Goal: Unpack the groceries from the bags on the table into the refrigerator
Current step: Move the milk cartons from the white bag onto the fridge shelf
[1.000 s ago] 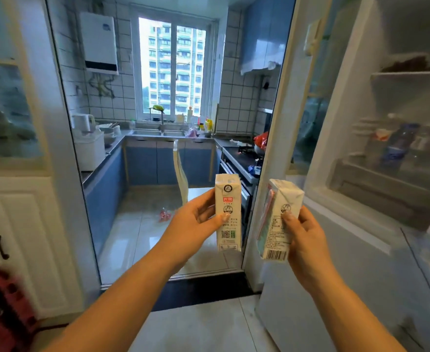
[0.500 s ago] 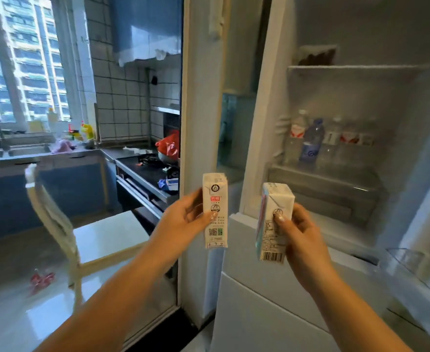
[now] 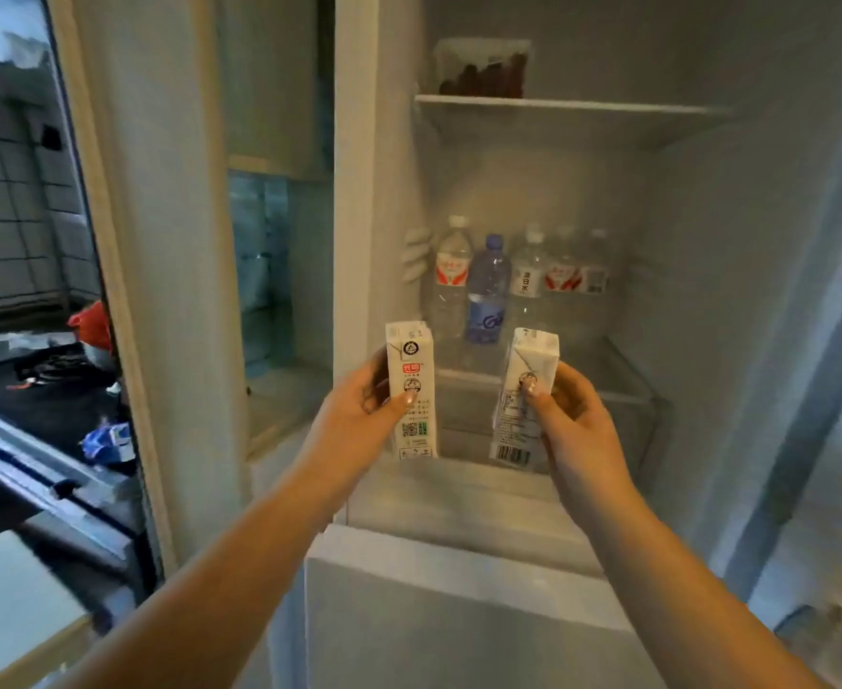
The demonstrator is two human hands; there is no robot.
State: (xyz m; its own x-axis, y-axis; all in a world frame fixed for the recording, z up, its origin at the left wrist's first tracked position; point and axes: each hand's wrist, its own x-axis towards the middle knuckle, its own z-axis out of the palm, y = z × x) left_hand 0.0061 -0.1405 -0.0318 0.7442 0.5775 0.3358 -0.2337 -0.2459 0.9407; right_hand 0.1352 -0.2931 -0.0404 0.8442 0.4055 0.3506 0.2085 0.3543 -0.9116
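Note:
I face the open refrigerator (image 3: 707,290). My left hand (image 3: 359,425) grips an upright white milk carton (image 3: 411,360) with a red logo and a QR code. My right hand (image 3: 575,420) grips a second white milk carton (image 3: 528,360), tilted slightly, barcode at its bottom. Both cartons hover in front of the lower glass shelf (image 3: 608,385), just outside the fridge opening.
Several water bottles (image 3: 488,285) stand at the back of the lower shelf. A clear box of dark food (image 3: 483,67) sits on the upper shelf (image 3: 583,107). The fridge door (image 3: 816,440) stands open at right. A stove with a red bag (image 3: 91,325) lies left.
My view has swung right from the kitchen doorway to the fridge interior. Both hands have carried the cartons closer to the lower shelf.

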